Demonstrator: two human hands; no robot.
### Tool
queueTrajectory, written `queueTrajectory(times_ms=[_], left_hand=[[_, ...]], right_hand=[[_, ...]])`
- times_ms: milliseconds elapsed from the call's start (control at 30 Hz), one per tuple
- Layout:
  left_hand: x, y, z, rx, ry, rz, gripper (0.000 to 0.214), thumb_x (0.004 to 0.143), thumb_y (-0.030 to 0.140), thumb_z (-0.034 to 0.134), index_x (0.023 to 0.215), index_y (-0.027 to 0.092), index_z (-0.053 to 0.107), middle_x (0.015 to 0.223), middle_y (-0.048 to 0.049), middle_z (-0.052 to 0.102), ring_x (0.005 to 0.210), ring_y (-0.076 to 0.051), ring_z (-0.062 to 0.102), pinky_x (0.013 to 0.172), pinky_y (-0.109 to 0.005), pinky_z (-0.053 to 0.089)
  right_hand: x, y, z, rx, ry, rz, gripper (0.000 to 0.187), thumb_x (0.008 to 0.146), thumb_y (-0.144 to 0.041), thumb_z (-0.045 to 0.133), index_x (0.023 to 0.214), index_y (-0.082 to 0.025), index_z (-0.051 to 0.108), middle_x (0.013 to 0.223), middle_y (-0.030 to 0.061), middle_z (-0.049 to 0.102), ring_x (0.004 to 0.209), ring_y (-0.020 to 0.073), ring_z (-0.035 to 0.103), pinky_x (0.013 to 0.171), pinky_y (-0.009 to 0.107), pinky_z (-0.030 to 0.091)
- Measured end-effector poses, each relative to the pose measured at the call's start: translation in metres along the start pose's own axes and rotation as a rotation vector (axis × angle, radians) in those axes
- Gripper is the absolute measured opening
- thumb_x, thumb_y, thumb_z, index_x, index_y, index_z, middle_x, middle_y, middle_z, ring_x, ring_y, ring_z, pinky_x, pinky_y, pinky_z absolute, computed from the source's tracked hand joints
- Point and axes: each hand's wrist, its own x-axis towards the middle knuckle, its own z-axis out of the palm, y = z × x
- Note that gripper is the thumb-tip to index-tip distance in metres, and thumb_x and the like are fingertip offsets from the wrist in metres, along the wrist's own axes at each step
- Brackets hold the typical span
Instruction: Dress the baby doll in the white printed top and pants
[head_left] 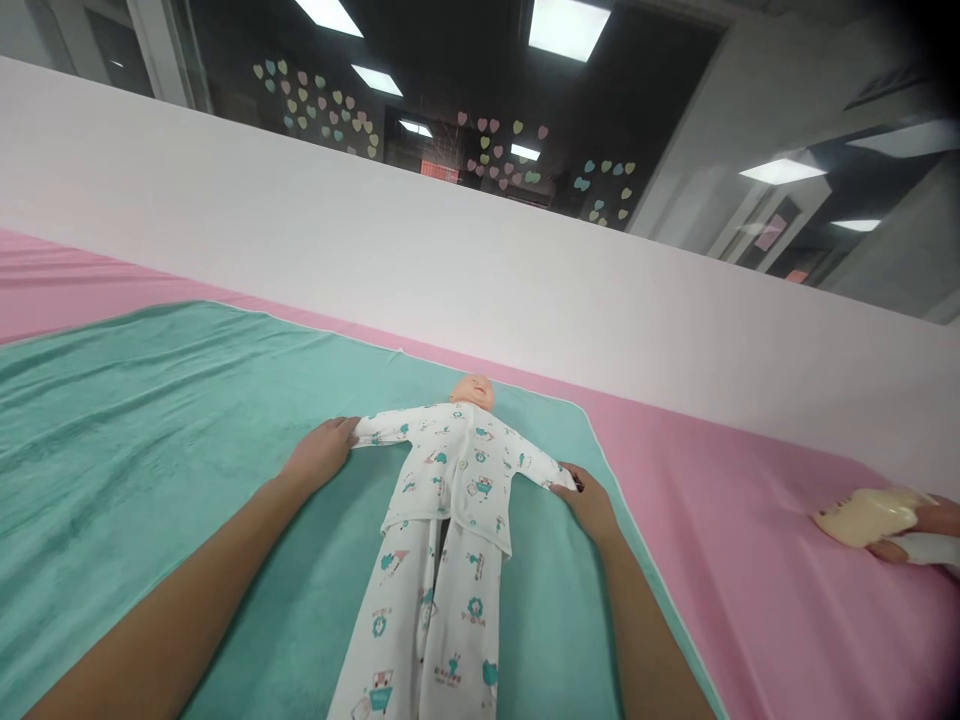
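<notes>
A baby doll (472,392) lies on its back on a teal towel (150,450), dressed in a white printed sleepsuit (450,500), arms spread wide. My left hand (319,452) grips the end of the doll's left-side sleeve cuff, fingers closed on it. At the other side, my right hand (589,500) pinches the end of the opposite sleeve. The doll's legs run toward me out of the bottom of the picture.
The towel rests on a pink sheet (750,560). A white panel (450,260) rises behind it. At the far right another person's hand (919,530) holds a pale cream object (862,515) on the pink sheet.
</notes>
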Motion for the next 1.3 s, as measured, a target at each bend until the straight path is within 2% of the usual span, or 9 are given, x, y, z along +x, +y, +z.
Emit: queueTrajectory(times_ms=[100, 267, 467, 633, 800, 967, 1133, 1233, 1300], left_hand=[[0.002, -0.005, 0.000, -0.055, 0.012, -0.012, 0.043, 0.087, 0.036, 0.030, 0.119, 0.017, 0.051, 0.106, -0.0120, 0.061, 0.097, -0.026, 0.055, 0.081, -0.034, 0.040], [0.003, -0.015, -0.004, -0.388, -0.008, -0.101, 0.048, 0.084, 0.052, 0.031, 0.113, 0.022, 0.055, 0.110, -0.0038, 0.062, 0.098, -0.022, 0.056, 0.085, -0.029, 0.041], [0.004, -0.017, -0.005, -0.491, 0.000, -0.137, 0.050, 0.083, 0.053, 0.030, 0.110, 0.020, 0.057, 0.106, -0.0032, 0.063, 0.096, -0.021, 0.056, 0.085, -0.029, 0.041], [0.003, -0.010, -0.006, -0.414, -0.009, -0.146, 0.047, 0.082, 0.051, 0.033, 0.109, 0.021, 0.057, 0.107, -0.0029, 0.063, 0.097, -0.022, 0.057, 0.083, -0.028, 0.041], [0.004, -0.007, -0.005, -0.291, -0.031, -0.088, 0.041, 0.078, 0.043, 0.042, 0.110, 0.022, 0.057, 0.110, -0.0030, 0.063, 0.098, -0.024, 0.056, 0.083, -0.030, 0.040], [0.002, -0.002, -0.004, -0.159, 0.038, -0.082, 0.039, 0.078, 0.038, 0.045, 0.113, 0.023, 0.055, 0.109, -0.0049, 0.061, 0.102, -0.024, 0.052, 0.083, -0.032, 0.040], [-0.001, 0.011, -0.008, 0.091, 0.162, 0.096, 0.032, 0.083, 0.026, 0.038, 0.110, 0.020, 0.056, 0.105, -0.0087, 0.060, 0.103, -0.026, 0.049, 0.085, -0.037, 0.036], [-0.003, 0.019, -0.011, 0.207, 0.214, 0.143, 0.035, 0.083, 0.015, 0.034, 0.112, 0.019, 0.055, 0.106, -0.0122, 0.057, 0.103, -0.027, 0.047, 0.086, -0.039, 0.034], [-0.004, 0.023, -0.014, 0.252, 0.243, 0.147, 0.038, 0.082, 0.010, 0.033, 0.112, 0.018, 0.055, 0.106, -0.0135, 0.056, 0.102, -0.028, 0.046, 0.085, -0.040, 0.034]], right_hand=[[0.000, 0.001, 0.000, -0.003, -0.002, 0.005, 0.053, 0.068, -0.048, 0.058, 0.116, -0.024, 0.057, 0.118, 0.0048, 0.058, 0.104, 0.0255, 0.054, 0.089, 0.039, 0.041], [0.002, 0.007, 0.001, 0.002, 0.002, 0.018, 0.055, 0.072, -0.051, 0.053, 0.120, -0.024, 0.055, 0.125, 0.0038, 0.053, 0.114, 0.0253, 0.048, 0.098, 0.040, 0.034], [0.002, 0.003, 0.002, 0.040, 0.007, 0.008, 0.048, 0.076, -0.053, 0.046, 0.108, -0.022, 0.062, 0.114, 0.0050, 0.061, 0.104, 0.0247, 0.053, 0.092, 0.037, 0.037], [0.000, -0.005, 0.004, 0.038, 0.049, -0.014, 0.045, 0.077, -0.056, 0.042, 0.093, -0.020, 0.065, 0.093, 0.0036, 0.066, 0.086, 0.0220, 0.056, 0.077, 0.031, 0.041], [0.001, -0.008, 0.007, 0.017, 0.075, 0.015, 0.049, 0.077, -0.060, 0.039, 0.078, -0.018, 0.063, 0.067, 0.0013, 0.061, 0.066, 0.0175, 0.050, 0.060, 0.027, 0.038], [0.002, -0.010, 0.004, 0.093, 0.089, 0.041, 0.047, 0.074, -0.058, 0.047, 0.095, -0.020, 0.064, 0.089, 0.0031, 0.066, 0.082, 0.0211, 0.056, 0.071, 0.029, 0.042], [0.001, -0.008, 0.001, 0.153, 0.116, 0.049, 0.048, 0.073, -0.057, 0.050, 0.100, -0.020, 0.063, 0.101, 0.0044, 0.065, 0.089, 0.0223, 0.057, 0.076, 0.030, 0.043], [0.002, -0.005, 0.001, 0.187, 0.129, 0.067, 0.048, 0.073, -0.058, 0.048, 0.096, -0.019, 0.064, 0.098, 0.0049, 0.065, 0.085, 0.0209, 0.057, 0.069, 0.028, 0.044], [0.003, -0.005, 0.000, 0.207, 0.091, 0.120, 0.049, 0.073, -0.060, 0.048, 0.089, -0.017, 0.064, 0.083, 0.0046, 0.065, 0.069, 0.0173, 0.056, 0.056, 0.025, 0.042]])
